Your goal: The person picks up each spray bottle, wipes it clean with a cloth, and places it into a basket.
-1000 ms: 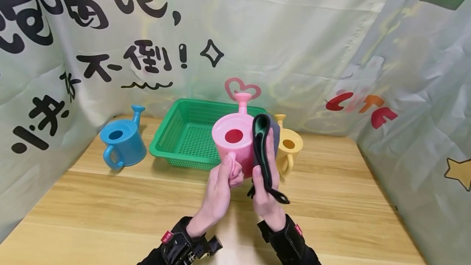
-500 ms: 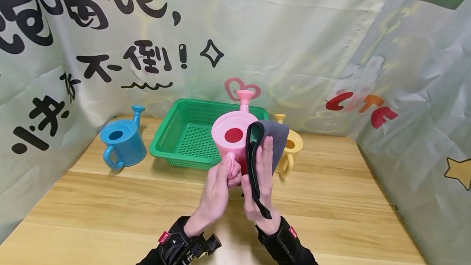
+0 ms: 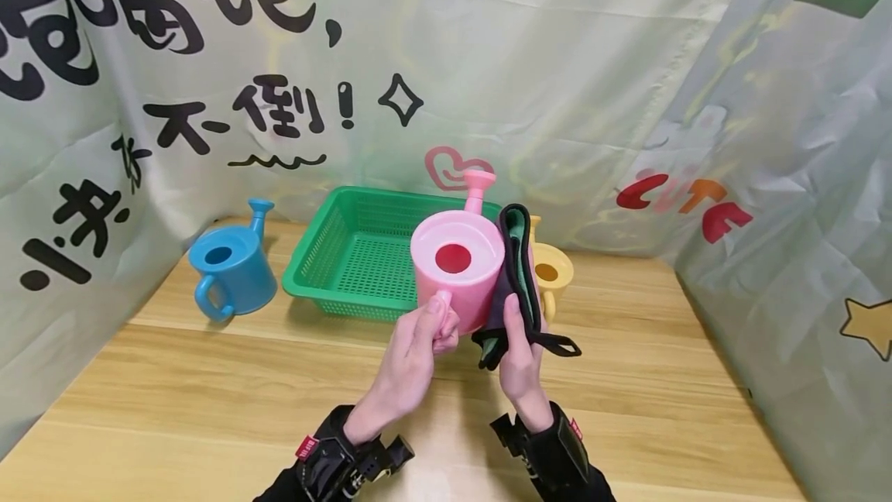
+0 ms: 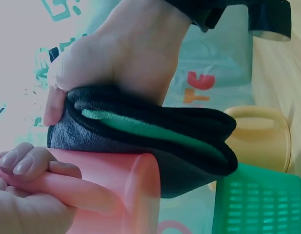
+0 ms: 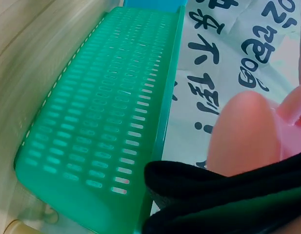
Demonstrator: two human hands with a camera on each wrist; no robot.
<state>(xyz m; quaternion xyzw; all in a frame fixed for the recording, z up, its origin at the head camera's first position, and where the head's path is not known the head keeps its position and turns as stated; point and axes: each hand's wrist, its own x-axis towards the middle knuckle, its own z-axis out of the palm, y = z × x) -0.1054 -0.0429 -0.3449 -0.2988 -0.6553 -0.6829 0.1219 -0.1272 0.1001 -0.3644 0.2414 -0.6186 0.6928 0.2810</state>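
My left hand grips the handle of a pink toy watering can, held up above the table with its spout pointing away. Against the can's right side lies a folded grey and green cloth with black edging and a hanging loop. My right hand holds this cloth, thumb on the near face and fingers mostly hidden behind it. In the left wrist view, the cloth presses along the can's wall under my right hand.
Behind the pink can, a green slotted basket stands on the wooden table. A blue watering can is left of it, and a yellow one sits at the right, partly covered. Printed fabric walls the back and sides.
The cloth slid toward me and flattened over the can's side, then moved forward and right again. The pink can has shifted slightly right and turned a little, still in the left hand.
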